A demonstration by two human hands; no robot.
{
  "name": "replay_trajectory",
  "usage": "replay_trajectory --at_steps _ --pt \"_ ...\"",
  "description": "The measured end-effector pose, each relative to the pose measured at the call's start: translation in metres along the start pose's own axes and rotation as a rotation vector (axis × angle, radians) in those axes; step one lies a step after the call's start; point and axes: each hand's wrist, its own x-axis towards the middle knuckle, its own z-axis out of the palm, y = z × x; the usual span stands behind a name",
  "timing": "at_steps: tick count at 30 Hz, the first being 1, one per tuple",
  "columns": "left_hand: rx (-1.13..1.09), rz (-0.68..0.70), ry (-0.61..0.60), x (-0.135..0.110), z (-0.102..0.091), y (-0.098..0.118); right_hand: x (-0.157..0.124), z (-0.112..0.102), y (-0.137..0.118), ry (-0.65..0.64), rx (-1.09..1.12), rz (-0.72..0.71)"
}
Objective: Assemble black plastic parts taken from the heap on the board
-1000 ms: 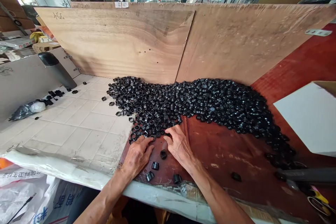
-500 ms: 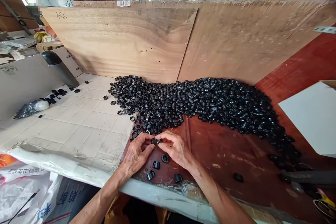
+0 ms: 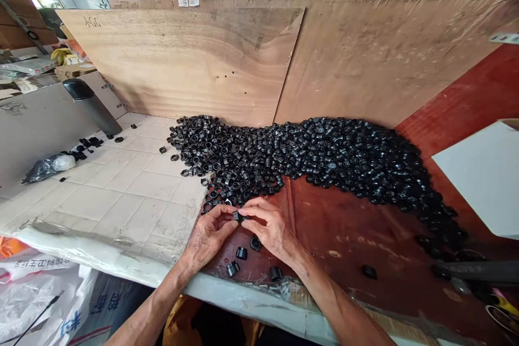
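Because a small black part [image 3: 236,216] is gripped only at the tips, between the left hand [image 3: 211,231] and the right hand [image 3: 270,224], a slip would seem the likeliest mishap. The fingers of both hands are clamped on it, just in front of the heap of black pieces [image 3: 324,151]; whether one piece or two are held cannot be told, since most of it is covered. If pressure were applied unevenly, or the hands were tilted against each other, the part could be turned askew or squeezed out. Were it dropped, it could easily be lost among the look-alike pieces in the heap, or be sent rolling across the counter [image 3: 332,227] toward the wrapped front edge [image 3: 121,262]. A cluster of loose black parts [image 3: 241,253] is spread between the forearms, near that edge, and one could be knocked over it by a low sweep of either wrist. The near slope of the heap might also be disturbed if it were nudged by the left knuckles. Little danger is posed to the dark flask [image 3: 92,108], which is placed well apart.
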Motion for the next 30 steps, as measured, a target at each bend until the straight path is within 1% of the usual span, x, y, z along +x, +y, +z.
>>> replay_trajectory --at_steps 5,9,13,16,20,24,28,30 --pt "-0.006 -0.007 -0.007 -0.0007 0.0012 0.0015 -0.0016 -0.0003 0.0009 0.032 0.007 0.064" --pt "-0.005 -0.004 -0.003 -0.0013 0.0023 0.0029 -0.0017 0.0001 0.0017 -0.005 -0.019 -0.004" --pt "0.0 0.021 -0.035 -0.0023 0.0011 -0.0004 -0.0023 0.0028 0.0041 0.034 0.017 0.057" --pt "0.025 0.048 -0.039 -0.0028 0.0001 -0.002 -0.0033 0.0039 0.0041 0.009 0.005 0.081" --pt "0.026 0.065 -0.061 -0.0029 0.0002 -0.0007 -0.0039 0.0013 -0.0012 -0.043 -0.088 0.024" --pt "0.011 0.043 -0.032 -0.0036 0.0002 -0.0005 -0.004 -0.0015 -0.0026 -0.081 -0.14 -0.032" --pt "0.046 0.084 -0.053 -0.0046 -0.0004 -0.0003 -0.0034 -0.0005 0.0029 -0.052 -0.268 -0.051" --pt "0.036 0.082 -0.051 -0.0046 -0.0003 0.0008 -0.0032 0.0005 0.0034 -0.031 -0.276 -0.072"
